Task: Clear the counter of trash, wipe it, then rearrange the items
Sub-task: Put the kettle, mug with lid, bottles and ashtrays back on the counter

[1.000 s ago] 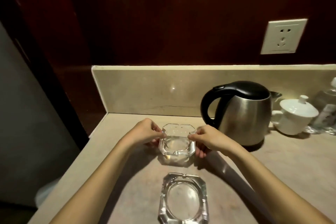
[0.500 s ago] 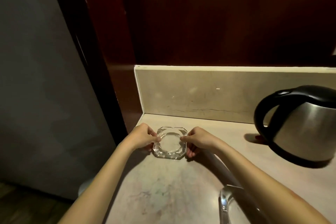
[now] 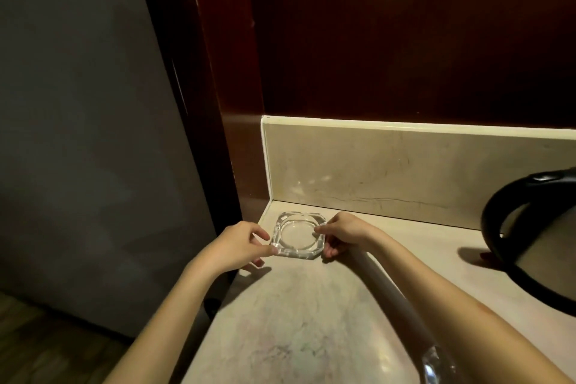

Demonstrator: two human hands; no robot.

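I have the clear, square cut-glass ashtray (image 3: 298, 235) flat on the beige stone counter (image 3: 311, 315), in its far-left corner under the backsplash (image 3: 389, 165). My left hand (image 3: 237, 246) and right hand (image 3: 343, 232) pinch its opposite rims. It looks heavy, rigid, slick and chippable, so I'd grip the thick side walls.

- Wall panelling (image 3: 405, 31): dark red-brown wood, filling the 12 to 2 o'clock area.
- Backsplash (image 3: 389, 171): beige stone with a pale top edge and a thin horizontal crack line, at 3 o'clock.
- Grey wall (image 3: 78, 134): plain, matte, at 9 to 11 o'clock.
- Floor (image 3: 40, 343): dark wood planks, at 8 o'clock.
- Lighting: dim and warm.
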